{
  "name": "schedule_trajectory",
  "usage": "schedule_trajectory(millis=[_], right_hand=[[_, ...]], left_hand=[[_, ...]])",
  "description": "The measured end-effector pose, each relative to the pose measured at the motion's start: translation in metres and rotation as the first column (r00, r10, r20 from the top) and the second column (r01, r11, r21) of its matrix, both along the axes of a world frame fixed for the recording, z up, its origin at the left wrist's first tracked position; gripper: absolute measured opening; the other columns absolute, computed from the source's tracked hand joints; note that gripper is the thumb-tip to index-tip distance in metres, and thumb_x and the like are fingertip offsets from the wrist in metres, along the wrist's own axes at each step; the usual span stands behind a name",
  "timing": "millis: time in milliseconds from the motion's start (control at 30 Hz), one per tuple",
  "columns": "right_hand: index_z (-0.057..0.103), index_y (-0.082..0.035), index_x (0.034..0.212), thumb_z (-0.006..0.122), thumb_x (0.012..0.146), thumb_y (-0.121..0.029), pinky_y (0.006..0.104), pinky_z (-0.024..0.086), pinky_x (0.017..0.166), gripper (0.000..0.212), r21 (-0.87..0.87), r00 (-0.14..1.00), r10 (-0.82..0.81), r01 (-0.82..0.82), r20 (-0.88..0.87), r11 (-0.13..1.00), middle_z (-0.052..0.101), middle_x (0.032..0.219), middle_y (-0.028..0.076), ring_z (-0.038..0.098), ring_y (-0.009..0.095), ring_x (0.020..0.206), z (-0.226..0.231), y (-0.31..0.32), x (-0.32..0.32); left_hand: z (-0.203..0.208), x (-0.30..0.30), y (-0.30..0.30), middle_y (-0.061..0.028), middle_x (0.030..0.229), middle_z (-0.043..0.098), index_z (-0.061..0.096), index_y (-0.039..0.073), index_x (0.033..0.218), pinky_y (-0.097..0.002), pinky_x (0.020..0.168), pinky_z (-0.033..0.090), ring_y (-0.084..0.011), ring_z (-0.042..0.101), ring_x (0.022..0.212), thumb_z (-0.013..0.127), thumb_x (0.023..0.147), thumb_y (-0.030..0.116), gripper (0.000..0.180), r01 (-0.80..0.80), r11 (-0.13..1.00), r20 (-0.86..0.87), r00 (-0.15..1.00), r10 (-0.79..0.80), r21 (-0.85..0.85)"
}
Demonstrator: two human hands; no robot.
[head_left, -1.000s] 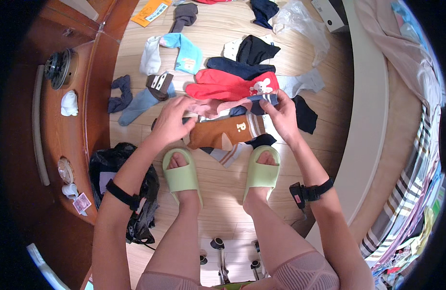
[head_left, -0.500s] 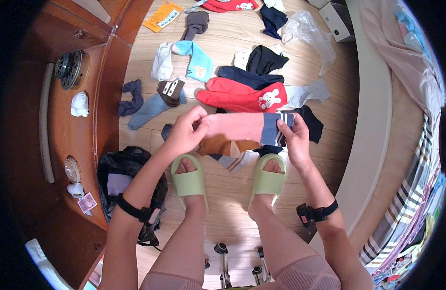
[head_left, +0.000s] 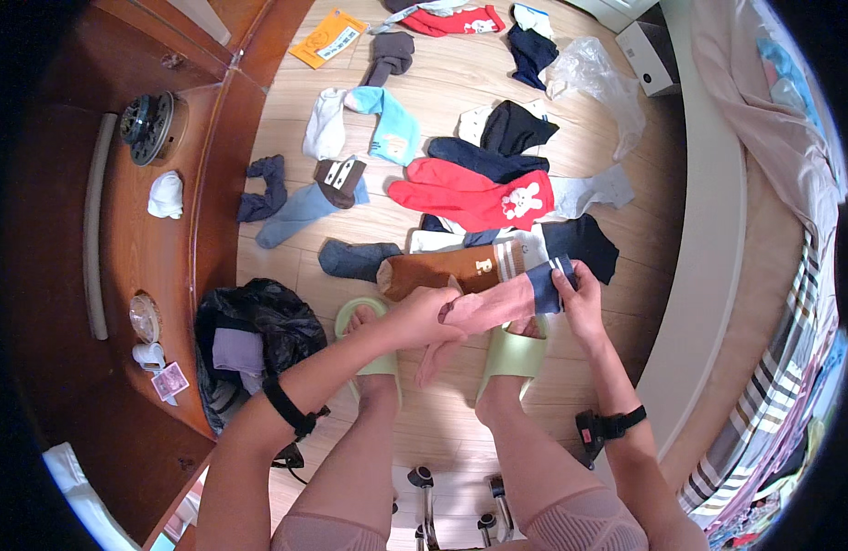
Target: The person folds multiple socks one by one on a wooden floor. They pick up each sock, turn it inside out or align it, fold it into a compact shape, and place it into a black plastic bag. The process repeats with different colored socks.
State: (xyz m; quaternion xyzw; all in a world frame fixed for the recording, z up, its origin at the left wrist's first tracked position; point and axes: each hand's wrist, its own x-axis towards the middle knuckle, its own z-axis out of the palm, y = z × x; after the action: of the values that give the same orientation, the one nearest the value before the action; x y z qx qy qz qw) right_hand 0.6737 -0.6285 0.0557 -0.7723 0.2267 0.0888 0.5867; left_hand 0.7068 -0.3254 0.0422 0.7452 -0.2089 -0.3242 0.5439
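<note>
Taking the pink sock (head_left: pixel 506 308) as centre of the dial, with twelve at the top of the view, the findings are as follows. The pink sock hangs in the air, stretched between both hands above the slippers (head_left: pixel 514 356). The left hand (head_left: pixel 426 312) is closed on its nine o'clock end, though most of those fingers are hidden. The right hand (head_left: pixel 582 296) pinches the navy cuff, thumb on top. A pink length (head_left: pixel 433 364) dangles below the left hand; whether it belongs to the same sock cannot be told.

Progress, as judged: partial. The brown sock (head_left: pixel 433 270), at ten, and the red socks (head_left: pixel 451 191), near twelve, lie flat; the latter appear stacked as two. Purple cloth (head_left: pixel 237 350) sits inside the black bag (head_left: pixel 295 317), between eight and nine.

Outstanding: the pink sock is not yet set down. Spread on the floor (head_left: pixel 435 422) are a turquoise sock (head_left: pixel 395 129) at eleven, a blue sock (head_left: pixel 295 219) at ten, a dark grey sock (head_left: pixel 358 258) short of ten and a black sock (head_left: pixel 587 246) at two.
</note>
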Motion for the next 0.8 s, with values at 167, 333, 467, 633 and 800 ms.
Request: schedule_trajectory(millis=[167,333,467,633,800], right_hand=[[0.061,-0.004,0.098,0.065,0.097,-0.015,0.023,0.041,0.051,0.012,0.006,1.0,0.02,-0.019,-0.006,1.0,0.059,0.075,-0.002,0.049,0.005,0.06,-0.014,0.003,0.003],[0.063,0.0,0.095,0.07,0.09,-0.013,0.0288,0.048,0.06,0.016,-0.106,0.982,0.155,-0.166,-0.107,0.98,0.062,0.075,0.003,0.057,0.011,0.066,-0.027,0.005,-0.009],[0.063,0.003,0.098,0.072,0.086,-0.015,0.034,0.052,0.068,0.023,-0.213,0.982,0.176,-0.187,-0.072,0.959,0.066,0.082,0.013,0.064,0.02,0.073,-0.035,0.012,-0.012],[0.064,0.004,0.105,0.075,0.082,-0.019,0.0399,0.052,0.081,0.034,-0.313,0.967,0.235,-0.253,-0.093,0.915,0.066,0.099,0.022,0.066,0.033,0.09,-0.028,0.015,-0.003],[0.069,0.001,0.102,0.074,0.08,-0.018,0.0406,0.047,0.099,0.03,-0.313,0.922,0.381,-0.344,0.064,0.885,0.062,0.123,0.023,0.061,0.037,0.113,-0.023,0.019,-0.005]], left_hand=[[-0.011,-0.006,0.005,-0.0142,0.079,0.064,0.068,0.001,0.081,-0.0392,0.061,0.048,-0.0273,0.063,0.069,0.08,0.076,0.025,0.028,0.358,0.895,-0.049,0.932,-0.358,0.265],[-0.023,-0.02,0.008,-0.0147,0.076,0.06,0.065,0.001,0.078,-0.0404,0.066,0.048,-0.0314,0.061,0.074,0.075,0.08,0.022,0.023,0.225,0.955,0.031,0.971,-0.235,0.191],[-0.024,-0.002,0.021,-0.0173,0.084,0.057,0.06,0.002,0.077,-0.0461,0.072,0.048,-0.037,0.058,0.08,0.07,0.079,0.011,0.014,-0.215,0.946,0.359,0.926,0.119,0.241],[-0.025,0.02,0.031,-0.0151,0.082,0.054,0.059,0.004,0.082,-0.0467,0.075,0.047,-0.0369,0.057,0.08,0.07,0.077,0.006,0.012,-0.35,0.911,0.42,0.876,0.237,0.218],[-0.023,0.002,0.016,-0.0136,0.086,0.056,0.061,0.005,0.086,-0.0454,0.076,0.047,-0.0345,0.058,0.083,0.072,0.075,0.008,0.016,-0.168,0.969,0.335,0.937,0.099,0.182]])
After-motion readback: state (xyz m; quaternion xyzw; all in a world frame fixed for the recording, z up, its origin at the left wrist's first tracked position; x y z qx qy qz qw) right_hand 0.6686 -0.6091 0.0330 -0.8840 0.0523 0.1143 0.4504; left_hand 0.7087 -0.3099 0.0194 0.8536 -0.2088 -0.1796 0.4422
